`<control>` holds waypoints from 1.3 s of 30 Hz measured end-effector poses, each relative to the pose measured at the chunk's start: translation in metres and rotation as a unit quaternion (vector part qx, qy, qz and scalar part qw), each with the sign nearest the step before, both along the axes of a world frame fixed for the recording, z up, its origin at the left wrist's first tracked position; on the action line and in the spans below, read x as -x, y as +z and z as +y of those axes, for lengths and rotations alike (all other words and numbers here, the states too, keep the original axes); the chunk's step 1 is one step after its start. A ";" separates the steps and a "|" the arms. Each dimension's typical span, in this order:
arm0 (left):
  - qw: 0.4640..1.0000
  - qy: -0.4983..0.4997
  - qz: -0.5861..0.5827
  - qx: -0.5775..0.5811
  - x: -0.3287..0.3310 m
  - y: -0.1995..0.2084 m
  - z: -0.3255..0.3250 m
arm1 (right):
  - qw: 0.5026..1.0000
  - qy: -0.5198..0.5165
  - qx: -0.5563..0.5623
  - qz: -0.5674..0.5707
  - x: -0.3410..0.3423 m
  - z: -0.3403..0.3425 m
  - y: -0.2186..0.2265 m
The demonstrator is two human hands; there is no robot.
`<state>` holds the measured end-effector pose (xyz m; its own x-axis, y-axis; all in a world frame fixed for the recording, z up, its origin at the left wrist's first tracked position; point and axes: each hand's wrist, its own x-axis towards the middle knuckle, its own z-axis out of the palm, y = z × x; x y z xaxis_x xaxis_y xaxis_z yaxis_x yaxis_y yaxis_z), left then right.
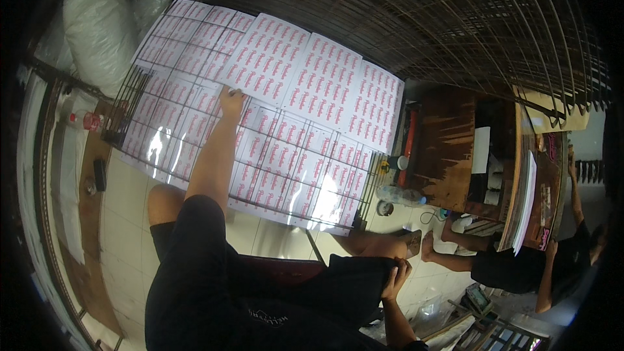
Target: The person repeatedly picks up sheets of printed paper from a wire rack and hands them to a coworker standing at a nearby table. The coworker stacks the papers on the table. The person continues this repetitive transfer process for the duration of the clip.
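The left hand (231, 101) reaches far forward, its grip lying flat and spread on the near edge of a white printed sheet with rows of pink marks (266, 58), closed on nothing. That sheet runs away up-right, overlapping its neighbours on the dark wire rack (133, 101). The right hand (394, 279) pinches the black shorts (351, 286) at the knee, well apart, with pale floor tiles (130, 201) below.

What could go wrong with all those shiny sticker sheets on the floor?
The left hand presses the corner of one printed sheet that overlaps the others, so a slip might shift or crease it. The glossy sheets lie loosely on a wire rack and could slide. A water bottle lies close to their edge and might leak.
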<state>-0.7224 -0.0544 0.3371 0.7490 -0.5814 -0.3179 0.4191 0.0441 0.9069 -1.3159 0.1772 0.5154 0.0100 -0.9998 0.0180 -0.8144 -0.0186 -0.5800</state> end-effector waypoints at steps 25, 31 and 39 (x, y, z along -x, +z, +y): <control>0.827 -0.007 -0.497 -0.261 0.109 0.124 0.109 | 0.995 -0.061 0.070 -0.045 0.000 0.014 0.010; 0.779 -0.184 -0.592 0.087 0.103 0.143 0.156 | 0.991 -0.074 0.091 -0.070 0.002 0.024 0.012; 0.698 -0.422 -0.575 -0.064 0.150 0.165 0.192 | 0.986 -0.098 0.103 -0.087 0.011 0.036 0.008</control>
